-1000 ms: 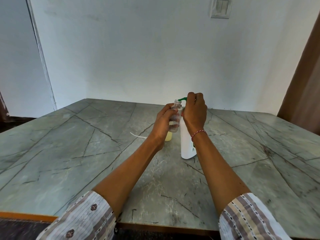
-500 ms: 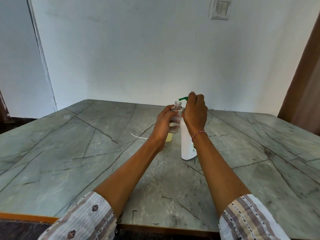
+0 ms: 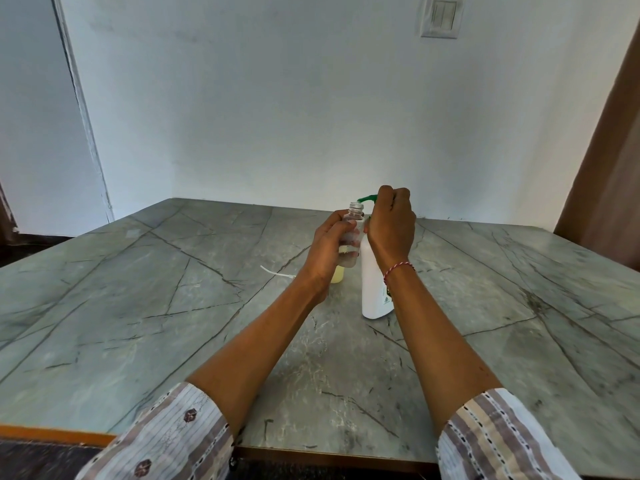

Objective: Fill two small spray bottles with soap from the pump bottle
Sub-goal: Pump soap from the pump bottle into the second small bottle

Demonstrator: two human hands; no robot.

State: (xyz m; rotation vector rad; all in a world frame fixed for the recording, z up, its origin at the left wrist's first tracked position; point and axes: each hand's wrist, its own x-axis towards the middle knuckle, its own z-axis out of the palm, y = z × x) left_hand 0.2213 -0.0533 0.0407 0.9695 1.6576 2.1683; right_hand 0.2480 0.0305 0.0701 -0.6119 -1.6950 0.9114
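Two hands: one clear bottle (image 3: 351,237), one pump bottle (image 3: 373,289).

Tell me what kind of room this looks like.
Probably a plain room in a home, though that is a guess: a grey stone-patterned table set against a bare white wall, a switch plate up on that wall, and a white pump bottle standing on the table.
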